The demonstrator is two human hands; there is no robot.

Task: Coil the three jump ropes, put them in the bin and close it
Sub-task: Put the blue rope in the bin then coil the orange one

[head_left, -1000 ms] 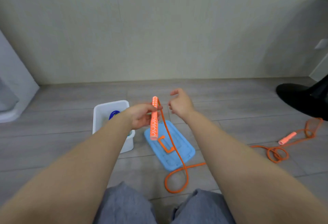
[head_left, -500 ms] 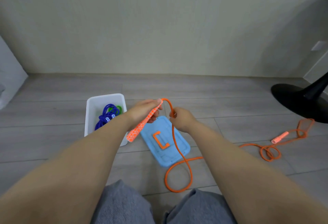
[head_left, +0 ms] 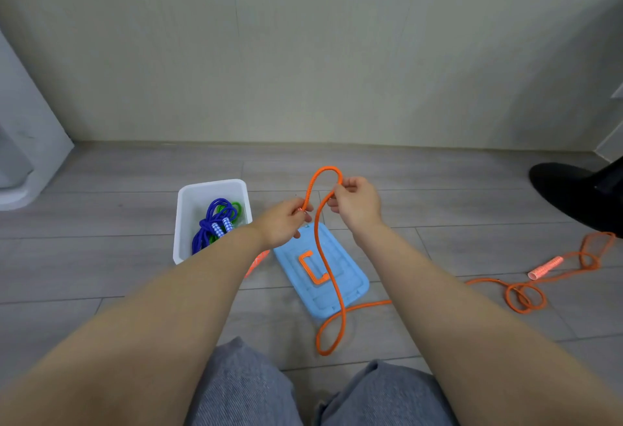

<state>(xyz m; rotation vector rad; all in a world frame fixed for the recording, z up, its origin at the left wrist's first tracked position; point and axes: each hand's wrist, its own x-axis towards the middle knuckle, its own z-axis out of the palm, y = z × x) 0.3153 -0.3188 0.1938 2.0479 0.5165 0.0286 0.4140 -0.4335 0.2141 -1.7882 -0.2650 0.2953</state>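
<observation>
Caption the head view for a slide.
Both hands loop the orange jump rope above the blue lid; white bin open.

Single head-worn wide-angle view, looking forward and down over both forearms to the floor [head_left: 438, 196] and the wall [head_left: 303, 54] beyond, at arm's reach

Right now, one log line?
left hand: grips orange rope | right hand: pinches loop | bin: open | lid: floor

R hand [head_left: 355, 206] raised, orange rope [head_left: 332, 277] now arched betw hands, handle [head_left: 256, 262] under L forearm
</observation>
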